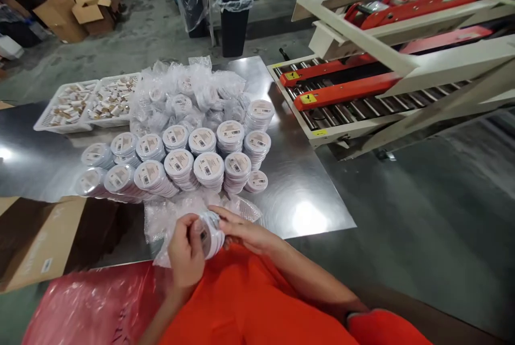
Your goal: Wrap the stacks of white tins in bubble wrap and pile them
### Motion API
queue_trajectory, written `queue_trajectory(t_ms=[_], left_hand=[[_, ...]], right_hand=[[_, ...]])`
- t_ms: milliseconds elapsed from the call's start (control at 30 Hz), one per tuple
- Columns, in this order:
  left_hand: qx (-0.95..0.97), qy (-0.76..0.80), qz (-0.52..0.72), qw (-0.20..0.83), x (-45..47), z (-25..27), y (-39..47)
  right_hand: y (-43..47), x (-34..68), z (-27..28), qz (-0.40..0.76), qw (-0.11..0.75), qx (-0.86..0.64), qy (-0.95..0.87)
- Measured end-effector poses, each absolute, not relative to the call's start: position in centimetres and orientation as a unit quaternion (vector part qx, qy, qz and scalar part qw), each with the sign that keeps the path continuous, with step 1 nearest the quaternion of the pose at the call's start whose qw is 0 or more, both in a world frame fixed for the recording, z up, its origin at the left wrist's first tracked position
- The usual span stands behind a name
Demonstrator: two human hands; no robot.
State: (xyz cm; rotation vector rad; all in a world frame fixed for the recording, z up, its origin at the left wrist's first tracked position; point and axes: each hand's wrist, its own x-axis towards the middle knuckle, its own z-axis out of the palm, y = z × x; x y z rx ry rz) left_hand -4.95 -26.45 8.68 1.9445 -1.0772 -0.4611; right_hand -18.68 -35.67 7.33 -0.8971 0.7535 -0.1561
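Grip: both hands grasp one short stack of round, labelled discs, held tilted in front of the orange shirt at the table's near edge. Left hand takes the label side, its thumb toward the face; right hand closes on the opposite side, fingers along the rims. Two-sided hold presumably stops the loose discs sliding apart.

Just beyond: bubble wrap lies at the table edge, near the hands; likely padding within easy reach. Next, two main rows of upright disc stacks, most with labels facing up, set close together, probably for easy counting and mutual support. Leftmost stacks lean. One stack at the right end is much lower.

Behind the rows: heap of plastic-wrapped items; contents hard to make out. To its left, two white trays keep small white-and-gold pieces together, seemingly because they would scatter on the slick metal table.
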Motion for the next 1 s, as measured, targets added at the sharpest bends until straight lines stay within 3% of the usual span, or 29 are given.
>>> queue_trajectory(t_ms=[67, 133, 400, 700, 1000], left_hand=[[0.788, -0.339, -0.237, 0.456, -4.4, 9.2, -26.6], [0.775, -0.279, -0.290, 0.487, -4.1, 9.5, -26.8], [0.759, -0.236, -0.355, 0.493, -3.5, 8.3, -26.1], [0.715, -0.138, -0.380, 0.570, -3.5, 8.2, -25.8], [0.714, -0.141, -0.359, 0.584, -3.7, 8.1, -25.8]], right_hand=[[-35.4, -18.8, 6.6, -0.103, 0.889, -0.264, 0.359], [-34.9, -18.4, 6.0, -0.122, 0.891, -0.201, 0.388], [-33.8, -17.3, 5.2, -0.184, 0.844, -0.269, 0.427], [-31.7, -17.3, 5.3, -0.160, 0.880, -0.156, 0.418], [-31.2, -16.9, 5.3, -0.195, 0.788, -0.396, 0.429]])
